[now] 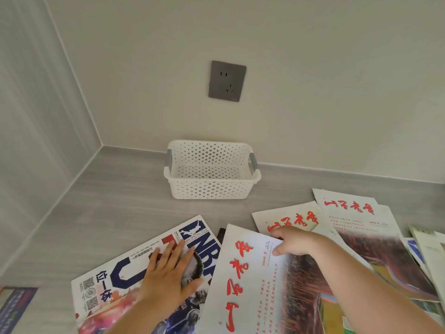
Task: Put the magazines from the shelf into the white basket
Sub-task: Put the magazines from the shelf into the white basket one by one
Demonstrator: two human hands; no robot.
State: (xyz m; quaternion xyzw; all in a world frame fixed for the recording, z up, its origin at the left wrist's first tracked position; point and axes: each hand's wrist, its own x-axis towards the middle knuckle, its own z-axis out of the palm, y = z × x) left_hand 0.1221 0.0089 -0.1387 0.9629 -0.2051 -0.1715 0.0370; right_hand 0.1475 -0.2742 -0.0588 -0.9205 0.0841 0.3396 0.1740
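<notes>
A white perforated basket with grey handles stands empty against the back wall. Several magazines lie spread on the grey shelf in front of it. My left hand rests flat, fingers apart, on an NBA magazine at the left. My right hand pinches the top edge of a white magazine with red calligraphy, thumb on the cover and fingers behind the edge. Two similar red-titled magazines lie fanned out to the right.
A grey wall socket sits on the back wall above the basket. A side wall closes the shelf at the left. Another dark magazine peeks in at the lower left, and more magazines overlap at the far right.
</notes>
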